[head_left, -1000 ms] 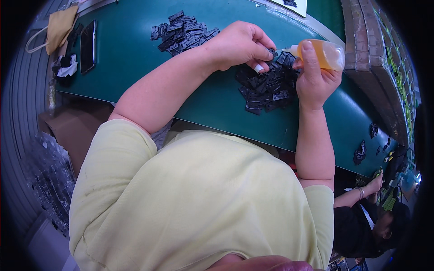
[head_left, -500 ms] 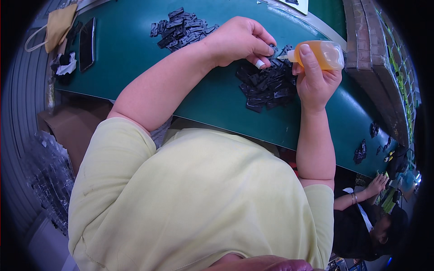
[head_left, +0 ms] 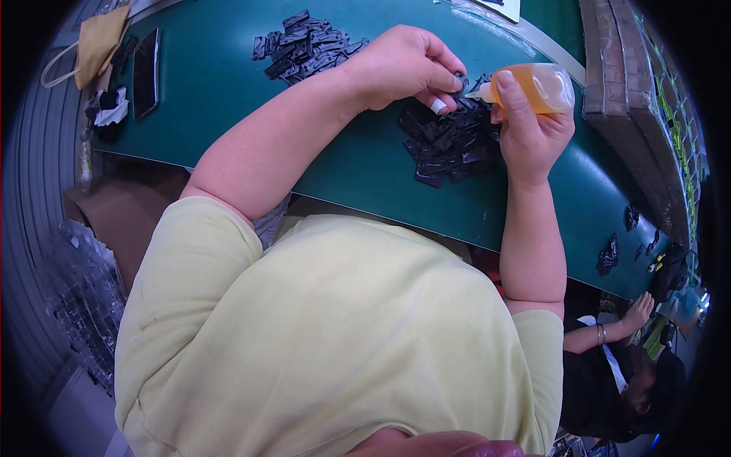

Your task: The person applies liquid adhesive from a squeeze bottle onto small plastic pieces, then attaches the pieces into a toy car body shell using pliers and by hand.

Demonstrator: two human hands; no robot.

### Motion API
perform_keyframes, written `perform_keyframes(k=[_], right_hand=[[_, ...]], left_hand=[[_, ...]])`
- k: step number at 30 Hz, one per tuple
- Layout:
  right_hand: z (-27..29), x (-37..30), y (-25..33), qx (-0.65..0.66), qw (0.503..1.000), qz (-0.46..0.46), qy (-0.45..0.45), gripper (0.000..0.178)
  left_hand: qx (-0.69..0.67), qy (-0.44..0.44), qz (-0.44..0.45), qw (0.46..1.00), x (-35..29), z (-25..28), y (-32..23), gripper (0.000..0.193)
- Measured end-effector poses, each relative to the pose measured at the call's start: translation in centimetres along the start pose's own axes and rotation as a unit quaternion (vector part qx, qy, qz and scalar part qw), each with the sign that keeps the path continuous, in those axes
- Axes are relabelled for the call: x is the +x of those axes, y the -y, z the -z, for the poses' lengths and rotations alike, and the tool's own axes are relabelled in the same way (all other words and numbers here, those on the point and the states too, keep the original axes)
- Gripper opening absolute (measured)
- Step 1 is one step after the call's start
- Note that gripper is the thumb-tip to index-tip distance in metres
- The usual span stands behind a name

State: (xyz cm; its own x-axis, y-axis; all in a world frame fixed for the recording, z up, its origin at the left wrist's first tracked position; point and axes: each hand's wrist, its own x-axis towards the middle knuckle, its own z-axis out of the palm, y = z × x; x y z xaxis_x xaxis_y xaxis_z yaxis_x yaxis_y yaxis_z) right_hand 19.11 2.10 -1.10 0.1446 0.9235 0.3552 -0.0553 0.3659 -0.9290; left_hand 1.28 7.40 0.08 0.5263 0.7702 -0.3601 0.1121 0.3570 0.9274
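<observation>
My left hand (head_left: 411, 68) pinches a small black plastic part (head_left: 460, 82) between thumb and fingers, with white tape round one fingertip. In my right hand (head_left: 533, 141) is a clear squeeze bottle (head_left: 542, 85) of amber liquid, tipped on its side. Its narrow nozzle points left and reaches close to the black part; whether it touches I cannot tell. Below both hands lies a heap of black plastic parts (head_left: 449, 148) on the green table (head_left: 365, 183). A second heap of similar black parts (head_left: 304, 47) sits farther off, beyond my left forearm.
A dark phone (head_left: 146, 75) lies at the table's left end, near a yellow mask (head_left: 101, 46). Stacked cardboard (head_left: 632, 99) borders the right side. Small black pieces (head_left: 608, 255) lie at the far right, where a co-worker's hand (head_left: 638, 311) rests by the table edge.
The bottle in my right hand has shifted slightly left and up, tilting a little. My left hand has hardly moved. The co-worker's hand at the right has changed position slightly.
</observation>
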Motion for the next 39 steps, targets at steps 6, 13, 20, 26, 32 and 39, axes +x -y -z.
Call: perform_keyframes(k=[6, 13, 20, 26, 32, 39], right_hand=[[2.0, 1.8, 0.8, 0.212, 0.970, -0.064, -0.104, 0.011], [1.6, 1.5, 1.4, 0.205, 0.967, -0.067, -0.132, 0.012], [2.0, 1.8, 1.6, 0.209, 0.966, -0.069, -0.134, 0.015], [2.8, 2.1, 1.7, 0.228, 0.959, -0.059, -0.159, 0.015], [2.7, 2.3, 1.4, 0.223, 0.960, -0.048, -0.160, 0.016], [3.0, 2.3, 1.6, 0.221, 0.959, -0.059, -0.169, 0.016]], left_hand=[[-0.053, -0.014, -0.013, 0.998, 0.6, 0.0, 0.3, 0.025], [0.077, -0.201, -0.120, 0.969, 7.7, 1.8, -3.2, 0.021], [0.323, -0.250, -0.099, 0.908, 11.8, 2.3, -6.0, 0.021], [0.405, -0.090, -0.098, 0.904, 7.4, -0.9, -4.5, 0.033], [0.503, -0.003, -0.134, 0.854, 5.7, -3.0, -2.9, 0.032], [0.315, -0.002, -0.119, 0.942, 3.8, -1.4, -2.4, 0.022]])
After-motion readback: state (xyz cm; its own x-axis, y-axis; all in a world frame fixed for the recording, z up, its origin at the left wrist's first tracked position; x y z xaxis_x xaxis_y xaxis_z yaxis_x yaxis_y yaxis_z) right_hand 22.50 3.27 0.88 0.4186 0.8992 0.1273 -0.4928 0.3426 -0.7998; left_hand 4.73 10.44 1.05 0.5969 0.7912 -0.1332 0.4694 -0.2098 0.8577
